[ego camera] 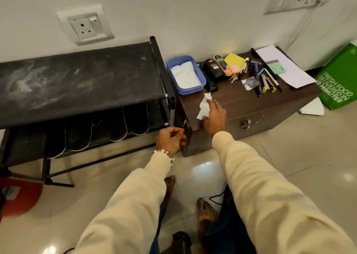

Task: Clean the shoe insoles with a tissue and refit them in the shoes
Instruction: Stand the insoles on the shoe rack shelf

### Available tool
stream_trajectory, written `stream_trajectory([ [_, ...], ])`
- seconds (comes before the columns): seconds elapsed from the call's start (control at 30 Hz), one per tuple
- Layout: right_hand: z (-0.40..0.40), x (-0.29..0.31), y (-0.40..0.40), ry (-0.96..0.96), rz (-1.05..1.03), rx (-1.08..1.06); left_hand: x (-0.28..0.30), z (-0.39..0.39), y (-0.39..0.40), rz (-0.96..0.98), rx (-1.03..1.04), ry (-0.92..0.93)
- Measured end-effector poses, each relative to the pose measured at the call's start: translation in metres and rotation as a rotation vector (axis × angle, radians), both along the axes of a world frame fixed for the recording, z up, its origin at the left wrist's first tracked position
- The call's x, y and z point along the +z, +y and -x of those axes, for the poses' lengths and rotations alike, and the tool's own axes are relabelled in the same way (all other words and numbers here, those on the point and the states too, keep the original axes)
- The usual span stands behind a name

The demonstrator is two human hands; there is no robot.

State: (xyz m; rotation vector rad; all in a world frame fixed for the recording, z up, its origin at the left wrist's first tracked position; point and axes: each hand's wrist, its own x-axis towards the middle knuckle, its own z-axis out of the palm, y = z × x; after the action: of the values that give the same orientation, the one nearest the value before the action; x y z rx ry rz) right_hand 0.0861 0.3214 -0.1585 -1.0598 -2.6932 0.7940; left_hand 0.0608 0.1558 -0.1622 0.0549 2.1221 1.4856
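1. The right hand [213,114], at the centre of the frame, is pinching a white tissue [204,107] between thumb and fingers, just above the front left part of the dark wooden chest [251,107].
2. The left hand [170,140], lower and left of centre, is hanging with fingers loosely curled and gripping nothing, near the chest's front corner.
3. The insoles [116,126] are lying side by side on the lower shelf of the black rack [77,76] in the left half of the frame; no shoes are showing.
4. Judging from this, the tissue is just being fetched; the blue tray [184,91] above it is holding more.
5. To do it well, the left hand should be lifting one insole clear of the shelf and bracing it flat while the tissue wipes heel to toe, folded to a fresh face as it soils.
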Motion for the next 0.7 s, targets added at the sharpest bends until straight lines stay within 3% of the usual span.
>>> stream_trajectory([
  [0.13, 0.02, -0.025, 0.016, -0.211, -0.177, 0.127, -0.015, 0.008, 0.022, 0.016, -0.048, -0.02],
  [0.33, 0.019, -0.018, 0.013, -0.012, -0.257, 0.076, -0.014, 0.008, 0.03, 0.034, -0.051, -0.024],
  [0.4, 0.009, -0.006, 0.006, 0.114, -0.137, -0.003, -0.006, 0.006, 0.03, 0.014, -0.04, -0.009],
  [0.53, -0.023, 0.035, -0.021, 0.465, 0.429, -0.212, 0.031, -0.007, 0.023, -0.046, 0.013, 0.122],
  [0.7, -0.06, 0.09, -0.075, 0.58, 0.767, -0.051, 0.088, -0.037, -0.009, -0.276, 0.195, 0.037],
])
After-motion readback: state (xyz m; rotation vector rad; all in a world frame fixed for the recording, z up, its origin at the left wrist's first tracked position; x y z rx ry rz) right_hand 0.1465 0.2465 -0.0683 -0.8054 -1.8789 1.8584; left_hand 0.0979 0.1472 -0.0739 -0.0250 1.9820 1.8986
